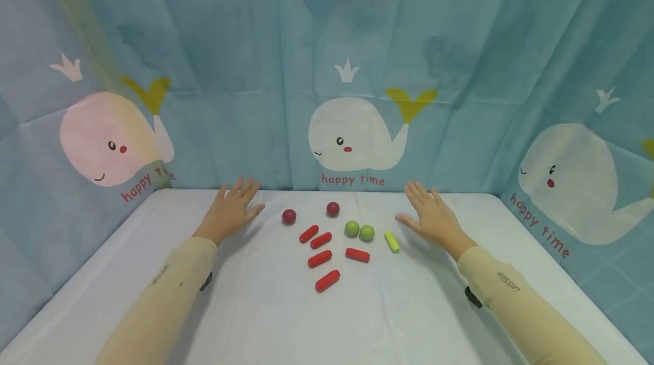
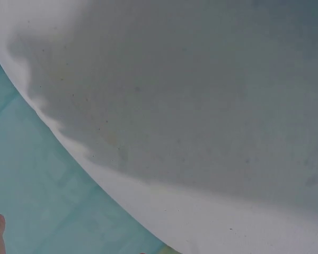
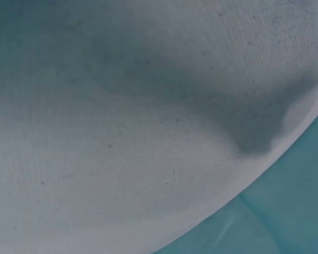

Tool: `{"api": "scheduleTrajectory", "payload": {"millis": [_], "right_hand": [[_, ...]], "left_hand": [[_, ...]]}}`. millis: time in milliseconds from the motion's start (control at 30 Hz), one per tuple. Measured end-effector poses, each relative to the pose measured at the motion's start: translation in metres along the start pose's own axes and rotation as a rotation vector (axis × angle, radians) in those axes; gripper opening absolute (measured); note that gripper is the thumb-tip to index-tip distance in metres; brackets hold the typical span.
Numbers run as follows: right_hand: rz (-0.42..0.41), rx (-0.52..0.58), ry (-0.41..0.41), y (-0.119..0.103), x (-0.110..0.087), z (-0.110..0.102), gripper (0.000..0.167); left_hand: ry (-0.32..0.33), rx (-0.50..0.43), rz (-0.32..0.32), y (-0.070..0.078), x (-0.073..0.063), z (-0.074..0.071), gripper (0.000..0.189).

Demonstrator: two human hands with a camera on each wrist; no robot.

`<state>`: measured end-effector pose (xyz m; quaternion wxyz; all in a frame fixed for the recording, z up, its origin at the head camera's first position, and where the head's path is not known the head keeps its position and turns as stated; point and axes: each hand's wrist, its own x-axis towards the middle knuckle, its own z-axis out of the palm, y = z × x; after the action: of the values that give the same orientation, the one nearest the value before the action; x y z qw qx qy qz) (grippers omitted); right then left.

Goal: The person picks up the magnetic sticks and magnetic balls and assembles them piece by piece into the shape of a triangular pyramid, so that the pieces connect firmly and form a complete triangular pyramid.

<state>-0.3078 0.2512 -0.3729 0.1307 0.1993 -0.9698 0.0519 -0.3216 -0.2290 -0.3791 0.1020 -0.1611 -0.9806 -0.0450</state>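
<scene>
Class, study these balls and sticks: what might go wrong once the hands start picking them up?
The farther red ball lies near the far edge of the white table; a nudge might roll it off.
One green ball sits beside a second green ball, so grabbing either could knock its neighbour.
The right hand is near the yellow-green stick; a sweep might push it.

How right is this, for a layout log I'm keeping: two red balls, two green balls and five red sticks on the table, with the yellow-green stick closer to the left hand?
One slip: the head view shows the yellow-green stick closer to the right hand, not the left hand. The red balls, green balls and red sticks are as stated.
</scene>
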Motion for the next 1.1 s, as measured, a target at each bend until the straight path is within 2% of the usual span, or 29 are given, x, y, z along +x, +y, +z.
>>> {"api": "scheduleTrajectory", "payload": {"millis": [267, 733, 1100], "right_hand": [[-0.01, -0.016, -0.009, -0.002, -0.004, 0.004, 0.082], [-0.033, 0.027, -0.053, -0.015, -0.015, 0.005, 0.084], [-0.02, 0.084, -0.049, -0.027, -0.019, 0.006, 0.084]], "left_hand": [[0.008, 0.012, 0.023, 0.003, -0.001, 0.001, 0.068], [0.014, 0.032, 0.068, 0.008, -0.001, 0.005, 0.068], [-0.014, 0.039, 0.097, 0.015, -0.002, 0.007, 0.068]]}}
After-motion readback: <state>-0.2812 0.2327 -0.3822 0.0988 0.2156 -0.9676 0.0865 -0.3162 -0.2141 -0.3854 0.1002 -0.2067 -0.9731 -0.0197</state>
